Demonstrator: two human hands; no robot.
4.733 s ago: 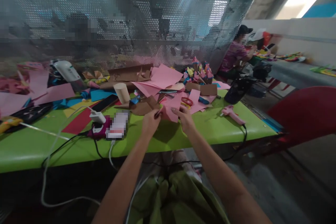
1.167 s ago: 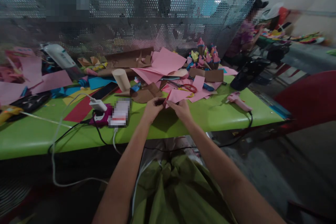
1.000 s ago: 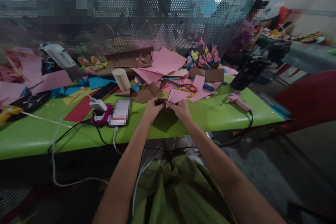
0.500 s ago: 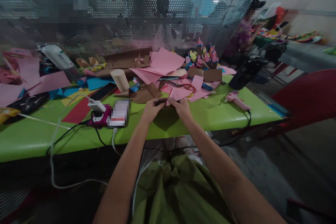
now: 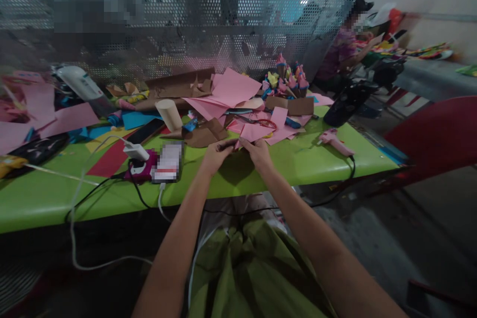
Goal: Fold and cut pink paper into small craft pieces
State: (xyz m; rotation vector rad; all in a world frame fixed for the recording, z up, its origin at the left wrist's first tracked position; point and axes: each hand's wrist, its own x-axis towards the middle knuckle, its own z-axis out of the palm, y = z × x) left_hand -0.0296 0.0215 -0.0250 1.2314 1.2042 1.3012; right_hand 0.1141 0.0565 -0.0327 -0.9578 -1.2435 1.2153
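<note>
My left hand (image 5: pixel 215 153) and my right hand (image 5: pixel 259 153) meet above the green table (image 5: pixel 44 194), both pinched on a small pink paper piece (image 5: pixel 253 132). A dark edge of the piece shows between my fingertips. Brown paper scraps (image 5: pixel 206 134) lie just beyond my left hand. Red-handled scissors (image 5: pixel 265 123) rest on pink sheets behind my right hand.
A pink glue gun (image 5: pixel 333 141) with a black cord lies at the right. A phone and charger block (image 5: pixel 149 165) with cables sit at the left. A paper tube (image 5: pixel 169 114), pink sheets (image 5: pixel 231 90) and paper cones (image 5: pixel 285 79) crowd the back. Another person (image 5: pixel 341 54) sits far right beside a red chair (image 5: pixel 436 134).
Since the oldest frame my hands have drawn together, and the pink piece looks smaller and more folded. In the last second they only shifted slightly on it.
</note>
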